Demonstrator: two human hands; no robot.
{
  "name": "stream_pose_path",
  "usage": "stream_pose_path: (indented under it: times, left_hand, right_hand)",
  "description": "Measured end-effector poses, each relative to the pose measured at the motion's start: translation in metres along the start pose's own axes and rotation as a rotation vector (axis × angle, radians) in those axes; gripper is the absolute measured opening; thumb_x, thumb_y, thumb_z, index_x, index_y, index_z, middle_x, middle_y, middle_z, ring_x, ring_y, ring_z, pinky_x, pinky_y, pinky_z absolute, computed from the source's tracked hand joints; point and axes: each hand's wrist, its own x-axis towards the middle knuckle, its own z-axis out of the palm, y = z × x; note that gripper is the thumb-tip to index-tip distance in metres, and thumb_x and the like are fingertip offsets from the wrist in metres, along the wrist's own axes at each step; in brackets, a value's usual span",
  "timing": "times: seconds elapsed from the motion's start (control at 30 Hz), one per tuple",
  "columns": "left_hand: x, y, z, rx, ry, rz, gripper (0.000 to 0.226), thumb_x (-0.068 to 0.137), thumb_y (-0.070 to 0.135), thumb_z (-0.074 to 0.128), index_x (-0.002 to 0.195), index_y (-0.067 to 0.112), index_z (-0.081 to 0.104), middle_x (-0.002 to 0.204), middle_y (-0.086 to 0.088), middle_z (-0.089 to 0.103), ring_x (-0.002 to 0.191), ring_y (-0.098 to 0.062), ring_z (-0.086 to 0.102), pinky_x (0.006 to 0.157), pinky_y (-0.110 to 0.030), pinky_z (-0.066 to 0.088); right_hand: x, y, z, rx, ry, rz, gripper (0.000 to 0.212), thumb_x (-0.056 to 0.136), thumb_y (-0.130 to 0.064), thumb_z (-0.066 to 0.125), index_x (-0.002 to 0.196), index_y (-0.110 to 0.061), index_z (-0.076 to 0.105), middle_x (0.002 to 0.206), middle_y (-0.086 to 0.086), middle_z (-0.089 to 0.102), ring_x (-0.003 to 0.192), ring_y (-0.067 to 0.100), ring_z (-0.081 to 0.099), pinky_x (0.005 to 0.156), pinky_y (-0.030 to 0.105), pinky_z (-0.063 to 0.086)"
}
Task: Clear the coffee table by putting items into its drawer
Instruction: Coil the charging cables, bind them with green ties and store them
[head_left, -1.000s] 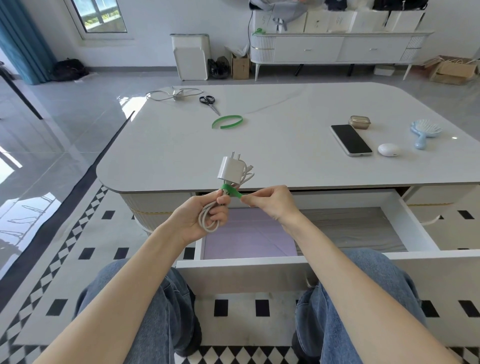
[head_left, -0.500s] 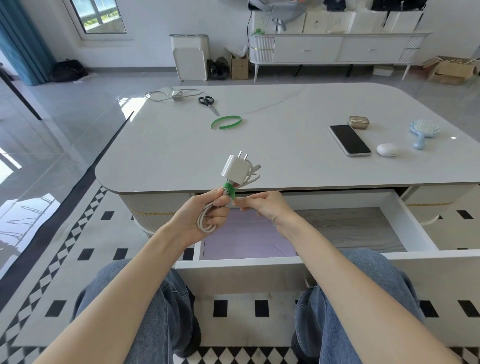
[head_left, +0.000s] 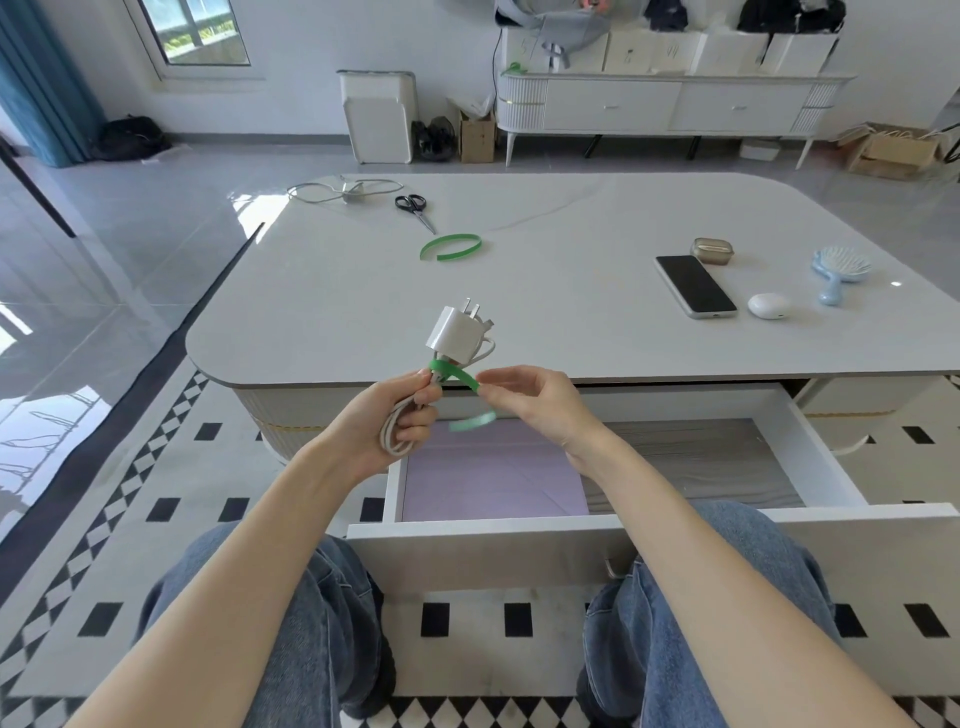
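Above the open drawer (head_left: 519, 540), the left hand (head_left: 395, 421) has its fingers curled tight round a looped white cable (head_left: 397, 431). The white charger (head_left: 456, 335) sticks up from the loops, prongs on top. A green strap (head_left: 457, 375) goes round the cable. The right hand (head_left: 535, 405) pinches the strap with thumb and first finger, and the other fingers are loose. A purple sheet (head_left: 493, 483) lies in the drawer. On the coffee table (head_left: 571, 312) lie a phone (head_left: 695, 285), a white case (head_left: 769, 305), a blue hairbrush (head_left: 839, 270), a small tin (head_left: 712, 251), a second green strap (head_left: 451, 246), scissors (head_left: 414, 207) and another cable (head_left: 343, 189). The marks on the far white boxes (head_left: 631, 52) are too small to read.
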Motion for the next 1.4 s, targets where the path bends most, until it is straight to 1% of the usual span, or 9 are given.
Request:
stream_pose_path:
  times: [0.3, 0.47, 0.6, 0.67, 0.8, 0.97, 1.07, 1.27, 1.4]
  left_hand:
    - [0.001, -0.004, 0.004, 0.212, 0.038, -0.003, 0.019, 0.102, 0.018, 0.039, 0.094, 0.014, 0.055, 0.064, 0.005, 0.040, 0.044, -0.004, 0.026, 0.038, -0.014, 0.025]
    - [0.000, -0.005, 0.005, 0.231, 0.038, 0.000, 0.022, 0.103, 0.019, 0.039, 0.090, 0.014, 0.057, 0.065, 0.004, 0.042, 0.045, -0.005, 0.027, 0.040, -0.014, 0.025]
    - [0.001, -0.006, 0.005, 0.243, 0.034, 0.011, 0.023, 0.102, 0.019, 0.040, 0.091, 0.014, 0.059, 0.065, 0.005, 0.043, 0.046, -0.005, 0.028, 0.042, -0.014, 0.028]
    - [0.000, -0.007, 0.005, 0.248, 0.029, 0.006, 0.023, 0.103, 0.019, 0.039, 0.090, 0.015, 0.058, 0.065, 0.005, 0.042, 0.045, -0.005, 0.028, 0.042, -0.014, 0.027]
    - [0.001, -0.007, 0.006, 0.225, 0.022, -0.002, 0.022, 0.103, 0.019, 0.038, 0.088, 0.015, 0.054, 0.064, 0.005, 0.041, 0.044, -0.005, 0.027, 0.041, -0.015, 0.025]
    - [0.002, -0.008, 0.005, 0.234, 0.029, 0.008, 0.024, 0.103, 0.021, 0.039, 0.092, 0.017, 0.060, 0.064, 0.005, 0.039, 0.045, -0.005, 0.026, 0.041, -0.015, 0.025]
    - [0.003, -0.013, 0.005, 0.401, 0.060, 0.068, 0.023, 0.104, 0.023, 0.039, 0.104, 0.018, 0.062, 0.064, 0.006, 0.042, 0.049, -0.006, 0.029, 0.045, -0.016, 0.029]
    - [0.004, -0.022, 0.005, 1.020, 0.247, 0.333, 0.016, 0.103, 0.022, 0.037, 0.100, 0.012, 0.049, 0.077, 0.002, 0.060, 0.056, -0.008, 0.048, 0.058, -0.020, 0.040]
    - [-0.001, -0.028, -0.001, 1.280, 0.191, 0.463, 0.013, 0.104, 0.022, 0.030, 0.106, 0.013, 0.039, 0.082, 0.001, 0.053, 0.066, -0.011, 0.045, 0.064, -0.023, 0.040]
  right_hand:
    - [0.004, 0.003, 0.004, 0.050, 0.035, -0.016, 0.008, 0.088, -0.024, 0.069, 0.090, -0.020, 0.075, 0.074, -0.012, 0.066, 0.067, 0.002, 0.053, 0.069, 0.012, 0.043]
    - [0.005, 0.004, 0.004, 0.036, -0.031, 0.052, 0.013, 0.089, -0.029, 0.067, 0.098, -0.023, 0.074, 0.093, -0.019, 0.070, 0.092, -0.008, 0.057, 0.071, 0.016, 0.043]
    - [0.004, 0.003, 0.002, -0.010, -0.067, 0.061, 0.017, 0.087, -0.031, 0.070, 0.100, -0.022, 0.075, 0.091, -0.023, 0.069, 0.078, -0.020, 0.055, 0.063, 0.004, 0.036]
    - [0.004, 0.006, 0.004, -0.071, -0.051, 0.054, 0.018, 0.082, -0.030, 0.075, 0.094, -0.016, 0.078, 0.083, -0.013, 0.069, 0.079, -0.005, 0.057, 0.067, 0.007, 0.036]
    - [0.005, 0.008, 0.012, -0.125, 0.042, 0.036, 0.036, 0.079, -0.035, 0.077, 0.071, 0.000, 0.068, 0.069, 0.006, 0.034, 0.071, 0.016, 0.031, 0.061, 0.029, 0.023]
    - [0.004, 0.004, 0.011, -0.025, 0.032, 0.072, 0.023, 0.078, -0.027, 0.079, 0.091, -0.008, 0.078, 0.089, 0.003, 0.073, 0.087, 0.006, 0.056, 0.072, 0.015, 0.038]
    - [0.004, 0.002, 0.007, 0.000, 0.039, 0.067, 0.023, 0.079, -0.019, 0.077, 0.100, -0.011, 0.077, 0.099, 0.000, 0.075, 0.094, 0.002, 0.060, 0.069, 0.004, 0.039]
    - [0.005, 0.002, 0.007, 0.022, 0.045, 0.083, 0.021, 0.077, -0.016, 0.079, 0.097, -0.010, 0.077, 0.097, -0.003, 0.074, 0.100, 0.003, 0.061, 0.074, 0.009, 0.039]
    - [0.004, -0.002, 0.009, 0.016, 0.036, 0.139, 0.021, 0.077, -0.016, 0.078, 0.097, -0.010, 0.077, 0.075, -0.018, 0.069, 0.081, -0.005, 0.053, 0.065, 0.011, 0.033]
